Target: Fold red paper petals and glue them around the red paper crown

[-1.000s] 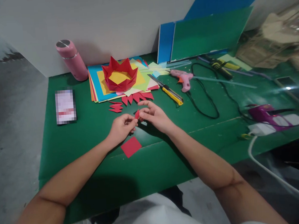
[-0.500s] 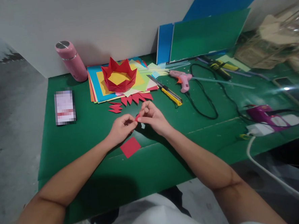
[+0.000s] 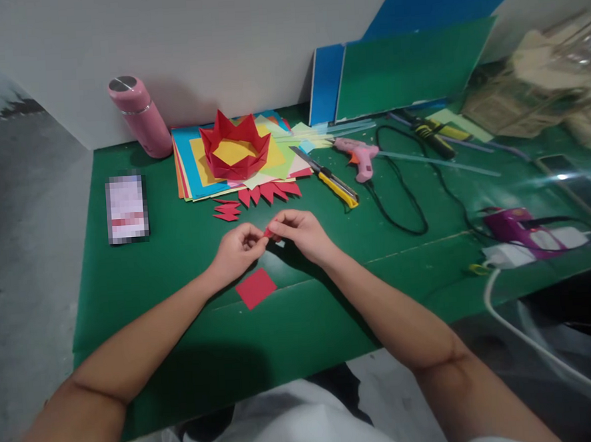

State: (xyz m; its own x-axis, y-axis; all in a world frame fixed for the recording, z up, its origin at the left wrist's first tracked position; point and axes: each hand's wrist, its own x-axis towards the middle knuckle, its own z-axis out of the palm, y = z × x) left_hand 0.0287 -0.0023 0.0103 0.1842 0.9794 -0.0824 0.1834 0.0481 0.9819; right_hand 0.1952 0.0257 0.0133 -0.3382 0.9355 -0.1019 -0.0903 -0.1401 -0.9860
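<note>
My left hand (image 3: 238, 249) and my right hand (image 3: 300, 233) meet above the green table (image 3: 145, 303), both pinching one small folded piece of red paper (image 3: 270, 233) between fingertips. A flat red paper square (image 3: 255, 288) lies just below my left hand. Several folded red paper points (image 3: 270, 192) and a few more (image 3: 227, 210) lie in front of my hands. Behind them a red paper crown (image 3: 235, 146) sits on a stack of coloured sheets (image 3: 192, 164).
A pink bottle (image 3: 140, 117) stands at the back left, a phone (image 3: 126, 208) lies at the left. A yellow utility knife (image 3: 330, 177), a pink glue gun (image 3: 359, 156) with black cord (image 3: 405, 194), a purple glue gun (image 3: 519, 227) and green and blue boards (image 3: 406, 67) are to the right.
Both hands have kept their pinch on the small red piece; my right fingers have folded down over it and the hands sit slightly lower and closer together.
</note>
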